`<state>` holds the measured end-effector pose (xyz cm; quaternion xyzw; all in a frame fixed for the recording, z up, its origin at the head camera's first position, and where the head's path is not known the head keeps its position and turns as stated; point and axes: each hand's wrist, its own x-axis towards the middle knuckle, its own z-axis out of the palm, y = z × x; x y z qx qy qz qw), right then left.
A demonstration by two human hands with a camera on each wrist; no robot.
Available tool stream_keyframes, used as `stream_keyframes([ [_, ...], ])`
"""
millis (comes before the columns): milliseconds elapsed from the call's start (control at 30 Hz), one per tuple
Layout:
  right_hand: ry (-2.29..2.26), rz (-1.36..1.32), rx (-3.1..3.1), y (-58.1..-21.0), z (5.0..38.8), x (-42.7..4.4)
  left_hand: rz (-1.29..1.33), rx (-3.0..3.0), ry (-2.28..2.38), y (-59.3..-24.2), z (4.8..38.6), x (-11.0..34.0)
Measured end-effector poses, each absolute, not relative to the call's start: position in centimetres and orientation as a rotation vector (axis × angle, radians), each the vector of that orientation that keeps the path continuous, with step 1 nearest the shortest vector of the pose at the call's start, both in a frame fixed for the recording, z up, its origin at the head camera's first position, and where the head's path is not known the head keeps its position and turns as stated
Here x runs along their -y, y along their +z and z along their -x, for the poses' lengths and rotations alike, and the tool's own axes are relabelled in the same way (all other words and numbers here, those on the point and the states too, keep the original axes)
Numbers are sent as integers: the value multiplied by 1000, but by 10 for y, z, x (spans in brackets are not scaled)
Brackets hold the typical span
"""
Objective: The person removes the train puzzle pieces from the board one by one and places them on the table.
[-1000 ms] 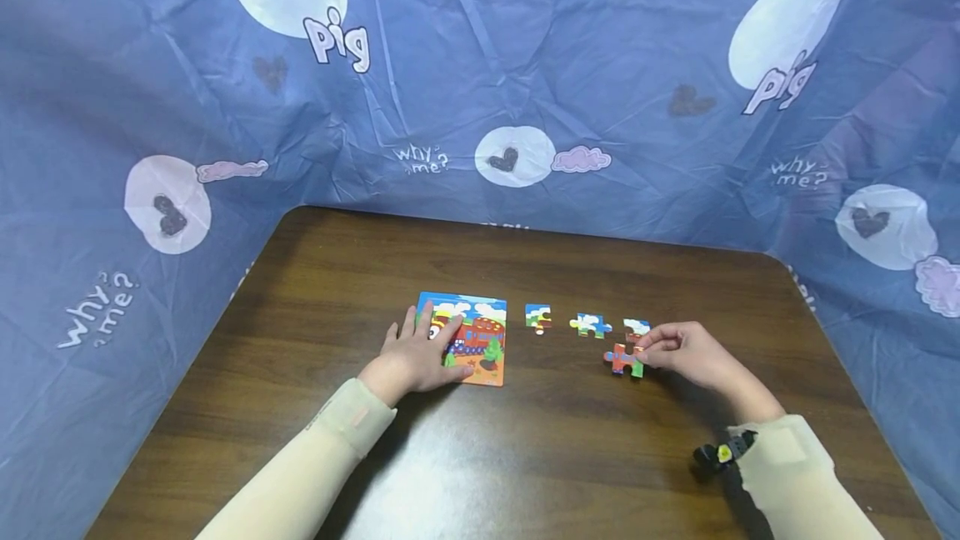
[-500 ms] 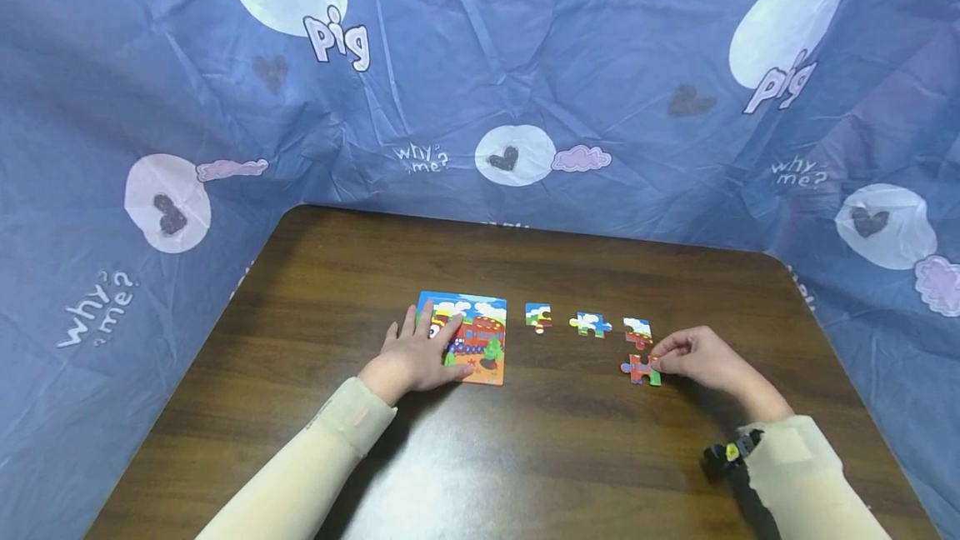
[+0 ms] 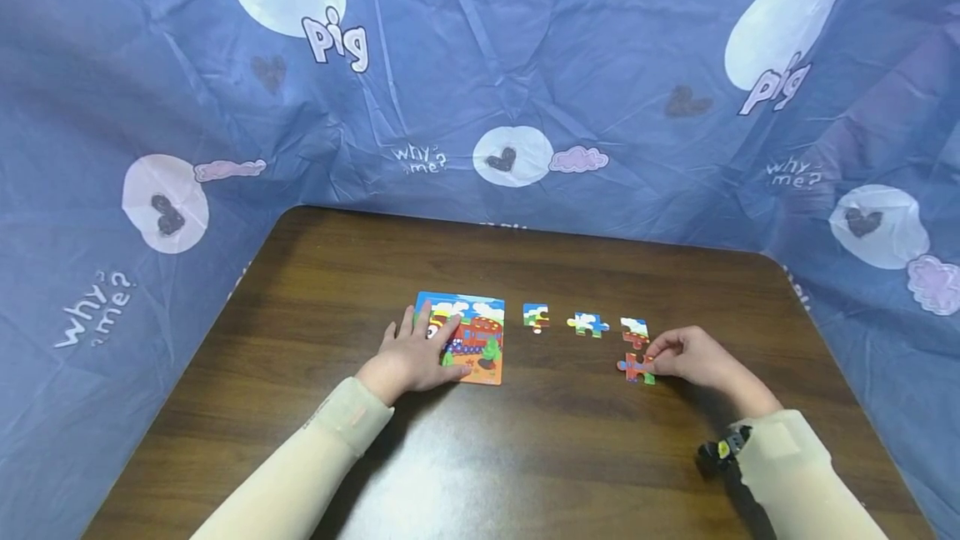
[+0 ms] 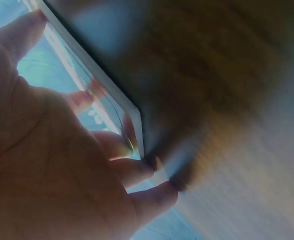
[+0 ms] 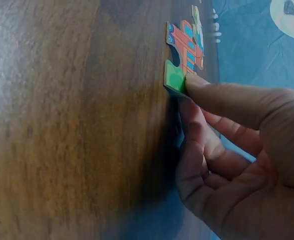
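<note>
My left hand [image 3: 411, 361] rests with spread fingers on the left part of a train picture board [image 3: 487, 327]; in the left wrist view the hand [image 4: 61, 145] lies across the board's edge [image 4: 94, 67]. At the right, my right hand [image 3: 693, 363] pinches a red, blue and green puzzle piece [image 3: 632, 367] by its right side. Just above that piece lies a white and red piece [image 3: 634, 330]. In the right wrist view the thumb of the hand [image 5: 237, 145] presses near the green corner of the held piece [image 5: 175, 76].
Between the board and the right hand lie a blue and green piece [image 3: 535, 317] and a blue and white piece [image 3: 588, 323]. The brown wooden table [image 3: 510, 448] meets a blue patterned cloth [image 3: 420, 90] behind. A black wrist device [image 3: 722, 448] sits by the right sleeve.
My right hand has moved the held piece a little right and down from beside the white and red piece, uncovering more of that piece. The left hand has stayed on the board.
</note>
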<state>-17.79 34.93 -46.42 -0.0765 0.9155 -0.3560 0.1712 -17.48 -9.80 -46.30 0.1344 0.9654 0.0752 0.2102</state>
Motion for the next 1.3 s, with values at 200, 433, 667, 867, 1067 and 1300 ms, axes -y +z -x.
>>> stream_keyframes([
  [200,-1008,177,-2663,-468,176,-346,-373,-2688,206,-466,176,98],
  [433,-993,113,-2667,-472,176,-350,-371,-2683,194,-466,176,97],
  [667,-992,74,-2657,-474,175,-353,-371,-2683,200,-467,176,97],
  [867,-999,64,-2645,-474,176,-354,-370,-2681,205,-467,176,98],
  [1067,-1006,67,-2642,-474,176,-355,-371,-2686,210,-467,176,99],
  [1300,-1033,72,-2666,-465,175,-353,-373,-2684,215,-468,176,99],
])
